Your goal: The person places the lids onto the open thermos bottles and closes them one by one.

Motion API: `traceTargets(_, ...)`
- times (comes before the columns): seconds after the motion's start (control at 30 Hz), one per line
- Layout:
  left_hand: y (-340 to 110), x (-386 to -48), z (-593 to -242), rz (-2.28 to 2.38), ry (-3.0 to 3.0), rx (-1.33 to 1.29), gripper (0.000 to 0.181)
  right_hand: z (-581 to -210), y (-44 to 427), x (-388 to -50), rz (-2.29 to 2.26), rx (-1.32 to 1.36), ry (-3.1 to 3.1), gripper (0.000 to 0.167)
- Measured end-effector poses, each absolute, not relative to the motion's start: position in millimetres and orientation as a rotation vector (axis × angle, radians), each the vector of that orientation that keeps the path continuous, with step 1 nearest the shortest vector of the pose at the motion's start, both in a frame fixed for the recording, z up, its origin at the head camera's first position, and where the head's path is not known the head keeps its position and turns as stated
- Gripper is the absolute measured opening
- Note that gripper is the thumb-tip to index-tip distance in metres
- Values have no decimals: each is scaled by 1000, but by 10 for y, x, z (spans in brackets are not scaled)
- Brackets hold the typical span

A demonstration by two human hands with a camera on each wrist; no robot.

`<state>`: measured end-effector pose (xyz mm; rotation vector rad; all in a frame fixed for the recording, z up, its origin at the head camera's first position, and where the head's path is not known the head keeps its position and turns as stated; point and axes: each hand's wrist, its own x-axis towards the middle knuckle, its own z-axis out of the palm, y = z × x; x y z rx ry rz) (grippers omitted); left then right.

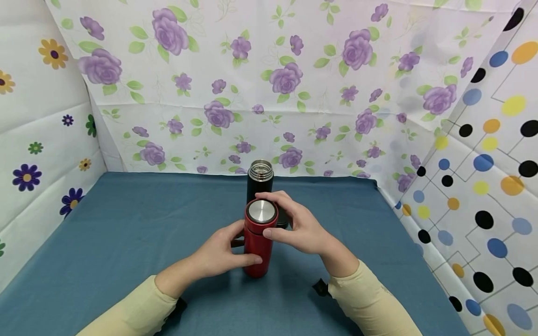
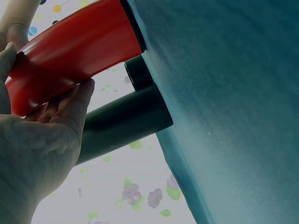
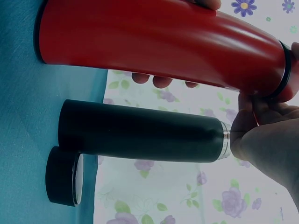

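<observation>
A red thermos (image 1: 257, 243) with a silver-topped lid (image 1: 262, 211) stands upright on the blue cloth. My left hand (image 1: 216, 251) grips its body from the left, the thumb across the front. From the right, my right hand (image 1: 300, 227) holds the lid between thumb and fingers. The right wrist view shows the lid on the bottle, a black ring at its seam. Just behind stands a black thermos (image 3: 140, 130), its steel threaded mouth (image 1: 261, 170) uncovered. Its black cap (image 3: 63, 175) sits on the cloth beside its base, mostly hidden by the right hand in the head view.
Blue cloth (image 1: 138, 242) covers the table. A purple-flowered sheet (image 1: 260, 84) hangs behind it, with a flowered sheet (image 1: 46, 135) at left and a dotted sheet (image 1: 496, 196) at right.
</observation>
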<state>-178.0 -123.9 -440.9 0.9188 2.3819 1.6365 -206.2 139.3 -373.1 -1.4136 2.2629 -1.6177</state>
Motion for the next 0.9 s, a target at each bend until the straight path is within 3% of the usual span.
traceTargets(0.9,-1208,-1824,-4417,1633,2392,918,69,-3724,1415,-2102,-1629,-1288,2382,63)
